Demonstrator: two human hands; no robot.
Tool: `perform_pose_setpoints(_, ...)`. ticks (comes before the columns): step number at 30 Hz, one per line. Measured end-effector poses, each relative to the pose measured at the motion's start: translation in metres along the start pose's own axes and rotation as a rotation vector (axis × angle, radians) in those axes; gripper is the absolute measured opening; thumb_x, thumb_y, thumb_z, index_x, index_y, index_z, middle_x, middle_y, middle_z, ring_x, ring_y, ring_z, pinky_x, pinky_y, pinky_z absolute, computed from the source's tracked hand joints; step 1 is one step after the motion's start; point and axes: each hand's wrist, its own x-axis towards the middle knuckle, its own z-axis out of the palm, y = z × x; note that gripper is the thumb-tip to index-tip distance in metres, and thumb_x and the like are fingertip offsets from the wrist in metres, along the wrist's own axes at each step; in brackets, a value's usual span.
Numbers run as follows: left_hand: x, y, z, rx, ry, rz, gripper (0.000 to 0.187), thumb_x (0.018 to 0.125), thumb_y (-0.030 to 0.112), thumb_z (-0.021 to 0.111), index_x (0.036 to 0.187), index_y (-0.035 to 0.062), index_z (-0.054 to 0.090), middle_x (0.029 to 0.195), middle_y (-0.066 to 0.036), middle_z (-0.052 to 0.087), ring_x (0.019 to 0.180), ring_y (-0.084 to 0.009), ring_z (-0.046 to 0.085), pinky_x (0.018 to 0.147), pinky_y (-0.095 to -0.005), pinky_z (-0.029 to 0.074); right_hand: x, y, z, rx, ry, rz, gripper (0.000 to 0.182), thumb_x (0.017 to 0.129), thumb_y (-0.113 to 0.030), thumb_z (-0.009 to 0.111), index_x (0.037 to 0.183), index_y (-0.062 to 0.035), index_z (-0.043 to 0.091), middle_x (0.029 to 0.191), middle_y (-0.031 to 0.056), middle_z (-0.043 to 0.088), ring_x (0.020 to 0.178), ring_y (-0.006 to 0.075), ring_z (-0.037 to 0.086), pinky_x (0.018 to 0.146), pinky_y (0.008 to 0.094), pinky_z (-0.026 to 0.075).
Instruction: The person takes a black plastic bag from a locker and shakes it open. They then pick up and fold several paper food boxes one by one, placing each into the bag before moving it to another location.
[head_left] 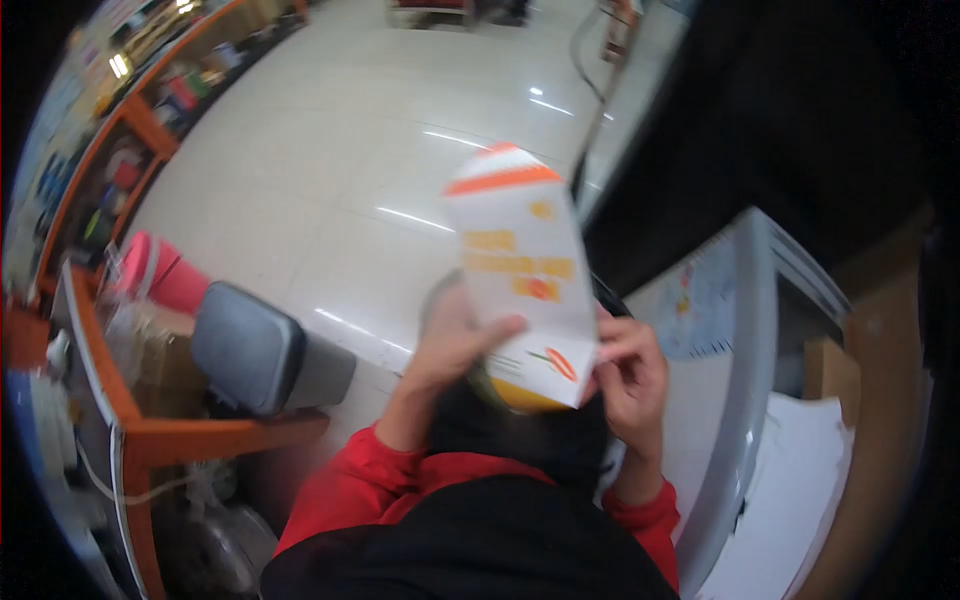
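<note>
A white paper packet [520, 270] with an orange band near its top, yellow-orange lettering and a red drawing at its lower end is held up before my lap. On its left side is my left hand [450, 340], closed around it with the thumb lying across the front. My right hand [630, 375] pinches the packet's lower right edge, fingers bent. A yellow patch shows at the packet's bottom edge, blurred. Both forearms come out of red sleeves.
At left stand a grey lidded bin [245, 345], a pink container [160, 272] and an orange-edged table [210, 440]. A grey-framed unit [745, 400] with white sheets [790, 495] is at right. Pale tiled floor [330, 130] lies ahead.
</note>
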Motion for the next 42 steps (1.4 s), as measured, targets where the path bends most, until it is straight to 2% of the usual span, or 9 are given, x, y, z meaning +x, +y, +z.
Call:
perform_pose_setpoints(3, 0.004, -0.008, 0.004, -0.039, -0.042, -0.005, 0.039, 0.077, 0.021, 0.07, 0.106, -0.0018, 0.057, 0.102, -0.008, 0.062, 0.093, -0.0153, 0.059, 0.081, -0.03, 0.048, -0.002, 0.005, 0.006, -0.051, 0.077, -0.159, 0.01, 0.084, 0.004, 0.049, 0.089, -0.0037, 0.047, 0.097, 0.0171, 0.056, 0.095, 0.0219, 0.055, 0.1, 0.0427, 0.034)
perform_pose_setpoints(10, -0.003, 0.014, -0.005, -0.216, -0.155, 0.032, 0.045, 0.077, 0.016, 0.07, 0.113, -0.0034, 0.051, 0.104, -0.009, 0.062, 0.093, -0.012, 0.058, 0.08, -0.0267, 0.047, 0.014, 0.001, -0.018, 0.176, -0.201, 0.191, 0.024, 0.084, -0.018, 0.061, 0.087, -0.0061, 0.041, 0.082, 0.0035, 0.043, 0.076, 0.01, 0.044, 0.073, 0.0227, 0.037)
perform_pose_setpoints(14, -0.011, 0.014, -0.008, -0.227, -0.215, 0.023, 0.043, 0.077, 0.016, 0.07, 0.111, -0.0035, 0.052, 0.103, -0.008, 0.063, 0.089, -0.0108, 0.059, 0.077, -0.0246, 0.048, 0.012, 0.001, -0.018, 0.301, -0.339, 0.254, 0.029, 0.082, -0.017, 0.063, 0.093, -0.0045, 0.039, 0.095, 0.0087, 0.051, 0.089, 0.0118, 0.051, 0.078, 0.0226, 0.039)
perform_pose_setpoints(21, -0.01, -0.003, -0.028, -0.184, -0.35, -0.239, 0.032, 0.081, 0.018, 0.066, 0.103, -0.0027, 0.056, 0.097, -0.006, 0.064, 0.085, -0.0076, 0.059, 0.072, -0.0219, 0.048, 0.019, 0.031, -0.033, 0.257, 0.015, 0.305, 0.039, 0.088, -0.017, 0.056, 0.118, -0.0047, 0.033, 0.1, 0.0062, 0.056, 0.096, 0.0156, 0.053, 0.088, 0.0285, 0.04)
perform_pose_setpoints(26, -0.004, -0.016, -0.013, -0.259, -0.115, -0.052, 0.023, 0.085, 0.016, 0.062, 0.1, -0.0017, 0.057, 0.092, -0.004, 0.063, 0.086, -0.0061, 0.057, 0.073, -0.02, 0.047, 0.026, 0.028, -0.002, -0.817, 0.438, -0.124, 0.028, 0.087, -0.017, 0.056, 0.109, -0.003, 0.048, 0.111, 0.0131, 0.051, 0.109, 0.0246, 0.046, 0.095, 0.0387, 0.034)
perform_pose_setpoints(31, 0.007, -0.028, 0.011, -0.246, 0.211, 0.172, 0.021, 0.084, 0.016, 0.063, 0.094, 0.0, 0.055, 0.087, -0.002, 0.061, 0.078, -0.0042, 0.056, 0.066, -0.0186, 0.046, 0.0, -0.01, 0.056, -0.678, -0.065, -0.146, 0.043, 0.076, -0.022, 0.068, 0.109, -0.002, 0.049, 0.119, 0.0168, 0.045, 0.112, 0.0324, 0.042, 0.095, 0.0454, 0.031)
perform_pose_setpoints(36, -0.007, -0.02, 0.023, -0.026, 0.346, 0.272, 0.019, 0.08, 0.009, 0.066, 0.094, -0.0018, 0.06, 0.091, -0.007, 0.063, 0.079, -0.0123, 0.062, 0.073, -0.0255, 0.049, -0.006, 0.023, 0.045, -0.521, 0.153, -0.241, 0.017, 0.081, -0.01, 0.062, 0.092, 0.001, 0.055, 0.096, 0.0138, 0.056, 0.089, 0.0256, 0.056, 0.078, 0.0339, 0.045)
perform_pose_setpoints(39, -0.013, -0.028, 0.02, 0.53, 0.513, 0.726, 0.022, 0.076, 0.012, 0.069, 0.093, -0.0003, 0.062, 0.091, -0.009, 0.063, 0.084, -0.0196, 0.061, 0.075, -0.0311, 0.048, -0.002, 0.01, 0.043, -0.12, 0.152, 0.056, 0.007, 0.084, -0.006, 0.059, 0.084, 0.0003, 0.056, 0.089, 0.0085, 0.055, 0.086, 0.0175, 0.052, 0.079, 0.0299, 0.041)
perform_pose_setpoints(42, -0.016, -0.046, 0.029, 0.59, 0.411, 0.693, 0.021, 0.08, 0.01, 0.062, 0.099, 0.0013, 0.062, 0.097, -0.012, 0.061, 0.093, -0.0287, 0.057, 0.082, -0.0357, 0.045, -0.003, 0.02, 0.042, -0.12, 0.196, 0.048, 0.005, 0.084, -0.004, 0.057, 0.083, -0.0014, 0.053, 0.088, 0.0067, 0.051, 0.082, 0.0132, 0.049, 0.075, 0.0266, 0.04)
